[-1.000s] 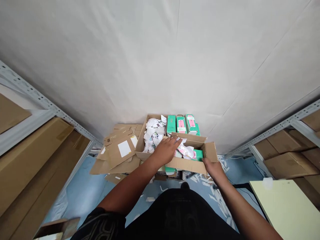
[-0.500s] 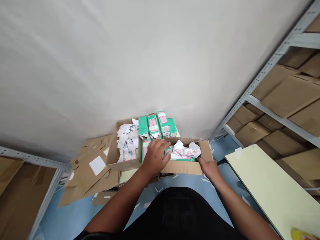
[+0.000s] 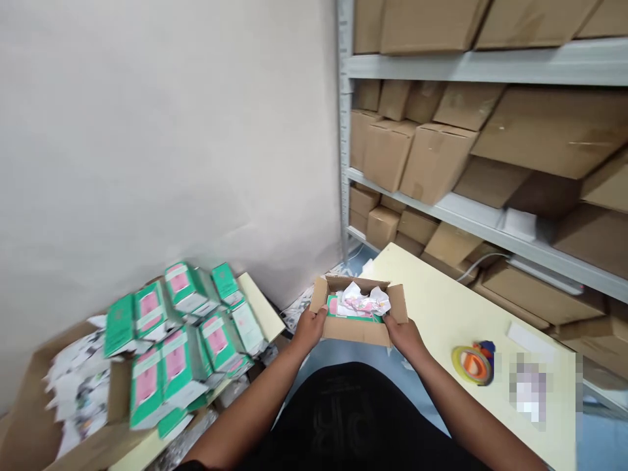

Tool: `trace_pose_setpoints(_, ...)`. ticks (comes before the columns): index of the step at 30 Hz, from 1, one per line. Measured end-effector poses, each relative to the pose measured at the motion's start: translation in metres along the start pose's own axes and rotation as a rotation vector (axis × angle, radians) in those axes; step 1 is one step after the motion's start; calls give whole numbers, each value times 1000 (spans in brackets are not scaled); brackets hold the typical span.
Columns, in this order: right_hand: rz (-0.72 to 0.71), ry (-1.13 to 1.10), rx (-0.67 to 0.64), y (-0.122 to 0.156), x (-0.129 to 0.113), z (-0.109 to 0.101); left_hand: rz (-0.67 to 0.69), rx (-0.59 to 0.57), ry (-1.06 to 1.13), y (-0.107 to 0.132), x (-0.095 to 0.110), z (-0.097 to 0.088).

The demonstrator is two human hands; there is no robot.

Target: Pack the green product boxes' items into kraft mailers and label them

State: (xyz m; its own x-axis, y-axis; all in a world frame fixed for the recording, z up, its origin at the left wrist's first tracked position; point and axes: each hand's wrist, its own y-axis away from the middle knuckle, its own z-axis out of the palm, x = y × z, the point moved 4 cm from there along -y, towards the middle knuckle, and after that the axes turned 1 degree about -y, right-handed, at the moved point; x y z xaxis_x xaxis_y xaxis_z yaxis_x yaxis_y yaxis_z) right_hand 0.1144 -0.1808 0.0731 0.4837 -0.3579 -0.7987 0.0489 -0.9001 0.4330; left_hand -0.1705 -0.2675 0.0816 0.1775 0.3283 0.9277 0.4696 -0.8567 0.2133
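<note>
Between my two hands is an open cardboard box [image 3: 357,331], held up in front of my body with its flaps spread. My left hand [image 3: 309,328] grips its left end, and my right hand [image 3: 403,332] grips its right end; the fingers wrap the cardboard, partly hidden. Inside the box lies a green and pink carton [image 3: 333,306], partly covered by crumpled white printed paper [image 3: 363,299].
Green and pink cartons [image 3: 174,356] stand in rows at the left, beside a large cardboard box [image 3: 29,399] of paper scraps [image 3: 81,379]. At right, a pale table [image 3: 417,294] carries a tape roll [image 3: 471,365]. Metal shelves [image 3: 466,65] hold several brown boxes.
My view and body have turned right toward the pale table. The open box has come along, away from the cartons. My left hand has moved from its inner side to grip its left end.
</note>
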Motion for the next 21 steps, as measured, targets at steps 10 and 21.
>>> trace_pose_setpoints(10,-107,-232,239,-36,99,-94,201,-479,-38,-79,16,171)
trace_pose_setpoints(21,4,-278,437,-83,126,-114,621,-812,-238,-156,38,279)
